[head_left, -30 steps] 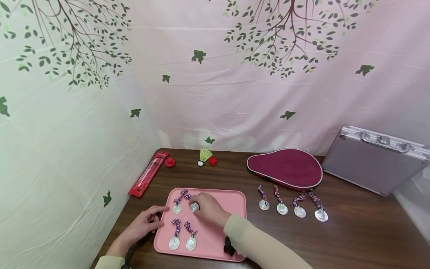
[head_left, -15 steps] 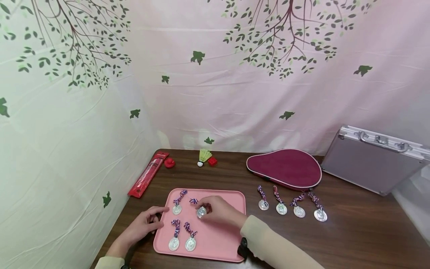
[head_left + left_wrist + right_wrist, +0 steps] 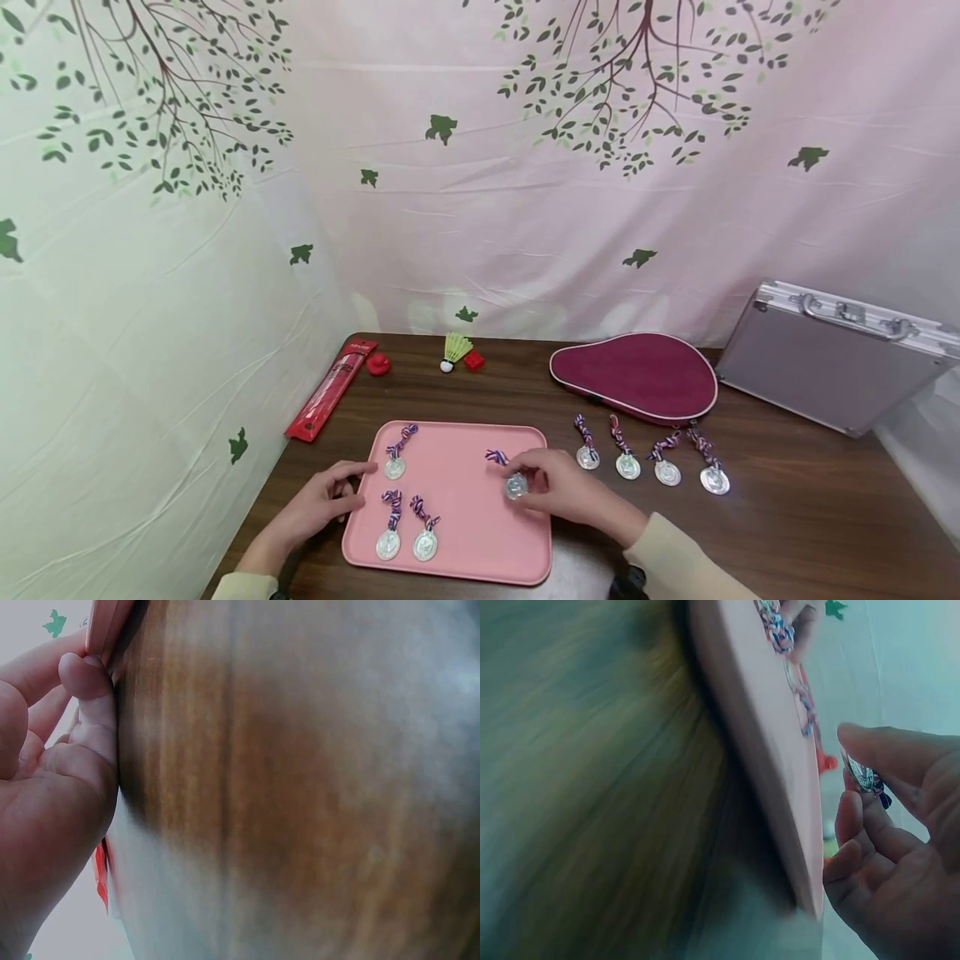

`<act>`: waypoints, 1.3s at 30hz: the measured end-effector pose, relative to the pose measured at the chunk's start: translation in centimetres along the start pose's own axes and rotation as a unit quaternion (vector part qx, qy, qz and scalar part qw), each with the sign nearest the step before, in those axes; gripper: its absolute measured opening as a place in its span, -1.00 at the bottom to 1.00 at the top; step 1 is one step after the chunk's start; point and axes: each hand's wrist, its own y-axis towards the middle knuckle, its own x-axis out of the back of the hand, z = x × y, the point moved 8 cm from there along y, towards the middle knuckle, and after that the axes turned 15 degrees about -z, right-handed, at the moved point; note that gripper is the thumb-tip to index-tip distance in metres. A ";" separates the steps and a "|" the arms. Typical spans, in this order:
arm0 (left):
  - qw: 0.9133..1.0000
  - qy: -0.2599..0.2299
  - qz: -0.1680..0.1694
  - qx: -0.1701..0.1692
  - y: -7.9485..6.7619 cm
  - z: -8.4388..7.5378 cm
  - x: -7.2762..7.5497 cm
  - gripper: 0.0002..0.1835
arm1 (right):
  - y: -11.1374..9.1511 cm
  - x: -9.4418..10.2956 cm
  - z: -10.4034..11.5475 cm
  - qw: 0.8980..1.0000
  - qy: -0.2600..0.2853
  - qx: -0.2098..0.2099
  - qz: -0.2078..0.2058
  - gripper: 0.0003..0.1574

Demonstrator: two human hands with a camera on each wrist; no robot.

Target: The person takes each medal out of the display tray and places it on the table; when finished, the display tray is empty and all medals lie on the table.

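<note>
My right hand point(image 3: 551, 487) pinches a silver medal point(image 3: 516, 486) between thumb and fingers, over the right part of the pink tray point(image 3: 465, 533). Its red, white and blue ribbon point(image 3: 495, 457) trails out past the fingers. In the right wrist view the medal point(image 3: 861, 774) shows edge-on at the fingertips. My left hand point(image 3: 322, 500) stays at the tray's left side, index finger and thumb on the rim; the left wrist view shows the fingers point(image 3: 84, 676) at the tray's edge point(image 3: 105, 630). Three other medals lie on the tray: one far left point(image 3: 394, 467), two near the front point(image 3: 387, 544) point(image 3: 425, 545).
Several more medals point(image 3: 628, 466) lie in a row right of the tray. Behind them are a maroon paddle case point(image 3: 637, 375) and a silver briefcase point(image 3: 832, 358). A red packet point(image 3: 333, 387), red rubber duck point(image 3: 378, 363), yellow shuttlecock point(image 3: 455, 350) and red block point(image 3: 474, 360) lie at the back.
My right hand has lifted the medal from the tray's far left area and carried it rightward across the tray. The left hand has kept its place at the rim.
</note>
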 end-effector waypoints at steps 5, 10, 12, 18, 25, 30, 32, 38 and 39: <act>1.000 -0.003 0.000 -0.004 0.0 -0.1 0.0 -0.48 | -2.5 2.8 -0.7 0.999 -0.020 0.032 -0.015 -0.59; 1.000 0.000 -0.002 0.000 0.0 -0.1 0.1 -0.48 | -5.3 4.9 -1.8 0.998 -0.035 0.036 -0.029 -0.59; 1.000 0.001 -0.003 0.001 0.0 -0.2 0.1 -0.48 | -6.2 5.5 -2.2 0.998 -0.049 0.034 -0.032 -0.60; 1.000 0.000 -0.002 0.003 -0.1 -0.3 0.1 -0.48 | -8.1 6.3 -2.6 0.995 -0.091 0.044 -0.023 -0.62; 1.000 -0.002 -0.002 0.005 -0.2 -0.3 0.0 -0.47 | -8.8 6.7 -2.1 0.983 -0.165 0.080 -0.027 -0.60; 1.000 -0.003 -0.002 0.007 -0.1 -0.2 0.0 -0.48 | -9.0 6.8 -2.0 0.979 -0.185 0.078 -0.020 -0.62; 1.000 -0.003 -0.002 0.005 -0.1 -0.2 0.0 -0.48 | -9.0 6.8 -2.0 0.979 -0.187 0.075 -0.016 -0.63; 1.000 -0.004 0.001 0.002 -0.1 -0.3 0.0 -0.48 | -8.5 7.0 -1.8 0.977 -0.202 0.066 -0.018 -0.61; 1.000 -0.004 0.001 0.002 -0.1 -0.3 0.0 -0.48 | -8.2 6.9 -1.6 0.977 -0.202 0.065 -0.021 -0.62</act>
